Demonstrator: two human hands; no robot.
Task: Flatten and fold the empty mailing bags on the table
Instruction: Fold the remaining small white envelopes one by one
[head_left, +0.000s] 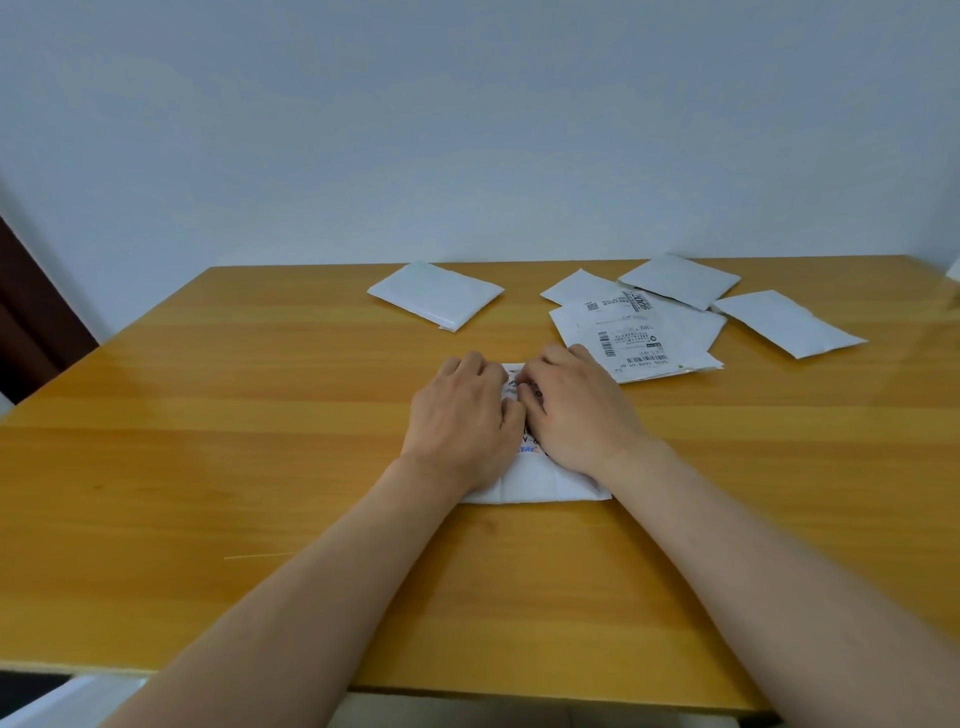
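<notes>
1. The wooden table (208, 415) filled the lower half of the view and met a plain pale wall (467, 130) at its far edge.
2. A loose group of white mailing bags lay at the far right of the table. The labelled bag (631, 332), printed side up with barcodes showing, was nearest the hands. A small bag (574, 287) and a far bag (679, 280) overlapped its far edge. The right-hand bag (787, 323) lay just beside them.
3. A folded bag (436, 295) lay apart from the group, at the far centre-left of the table, as a thick flat packet.
4. The bag being worked (535, 486) lay flat at the table's centre, directly beneath both hands. Its near edge showed creases, and printed text was visible between the hands.
5. The left hand (460, 415) rested palm-down on the left half of that bag, fingers bent at the far edge.
6. The right hand (576, 408) rested palm-down on the right half, touching the left hand, fingers bent inward.
7. Whether the fingertips pinched the bag's edge or only pressed it could not be determined.
8. A thin pale strand (260, 556) lay on the table near the left forearm.
</notes>
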